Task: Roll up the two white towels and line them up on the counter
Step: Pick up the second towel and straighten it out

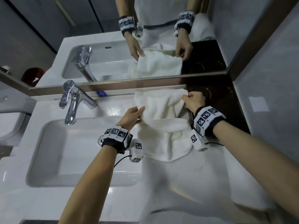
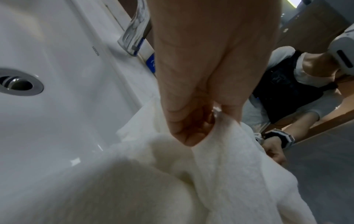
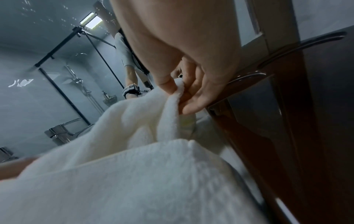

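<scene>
One white towel (image 1: 161, 102) is spread near the mirror's base, to the right of the sink, with its far part raised off the counter. My left hand (image 1: 140, 113) pinches its left edge, seen close in the left wrist view as thumb and fingers closed on the cloth (image 2: 226, 166). My right hand (image 1: 186, 98) pinches its far right corner, and the fingertips (image 3: 188, 108) curl round the towel's edge (image 3: 172, 106). A second white towel (image 1: 165, 139) lies loosely folded on the counter just in front of the first, between my wrists (image 3: 153, 181).
A chrome faucet (image 1: 72, 101) stands left of the towels over the white sink basin (image 1: 64, 151). The mirror (image 1: 161, 38) rises straight behind. A dark tray (image 1: 229, 101) with glasses sits at the right. The white counter (image 1: 186, 183) runs toward me.
</scene>
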Demonstrator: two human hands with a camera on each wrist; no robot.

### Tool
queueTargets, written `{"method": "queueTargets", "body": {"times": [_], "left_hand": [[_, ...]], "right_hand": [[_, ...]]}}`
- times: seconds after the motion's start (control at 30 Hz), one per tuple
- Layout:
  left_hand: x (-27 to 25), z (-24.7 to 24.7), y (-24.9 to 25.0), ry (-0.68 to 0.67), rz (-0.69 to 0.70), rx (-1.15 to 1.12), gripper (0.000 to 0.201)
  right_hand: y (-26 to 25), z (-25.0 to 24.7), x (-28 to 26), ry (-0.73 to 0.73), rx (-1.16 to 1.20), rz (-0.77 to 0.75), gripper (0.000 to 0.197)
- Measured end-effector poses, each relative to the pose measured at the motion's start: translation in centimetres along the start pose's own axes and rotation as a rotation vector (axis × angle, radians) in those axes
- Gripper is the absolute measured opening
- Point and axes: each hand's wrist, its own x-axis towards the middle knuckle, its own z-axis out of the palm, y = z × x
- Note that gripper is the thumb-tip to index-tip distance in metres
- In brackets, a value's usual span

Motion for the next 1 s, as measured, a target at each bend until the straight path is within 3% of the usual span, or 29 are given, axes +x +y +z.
{"method": "queueTargets", "body": {"times": [0.13, 0.27, 0.47, 0.57, 0.67, 0.8, 1.0], "left_hand": [[-0.5, 0.0, 0.9, -0.027, 0.057, -0.103, 0.025], [-1.2, -1.3, 2.2, -0.027, 0.174, -0.109, 0.018], [-3.1, -1.3, 4.7, -0.112, 0.291, -0.100, 0.014], [-4.1, -0.9, 5.4, -0.133, 0.323, -0.065, 0.035], [-5.0, -0.5, 5.5, -0.089, 0.313, -0.079, 0.054], [-6.6, -0.7, 5.4, -0.060, 0.303, -0.085, 0.058], [-9.4, -1.0, 7.9, -0.098, 0.505, -0.131, 0.071]], "right_hand": [[-0.2, -0.9, 0.1, -0.118, -0.037, -0.031, 0.025], [-0.9, -2.5, -0.9, -0.333, 0.203, -0.016, 0.027], [-2.8, -4.5, -2.4, -0.340, 0.340, -0.173, 0.028], [-3.4, -5.1, -3.2, -0.399, 0.460, -0.177, 0.015], [-2.9, -5.5, -3.9, -0.353, 0.285, -0.270, 0.033], [-2.3, -6.5, -4.6, -0.239, 0.349, -0.256, 0.033], [-4.7, -8.6, -6.3, -0.238, 0.535, -0.325, 0.030]]}}
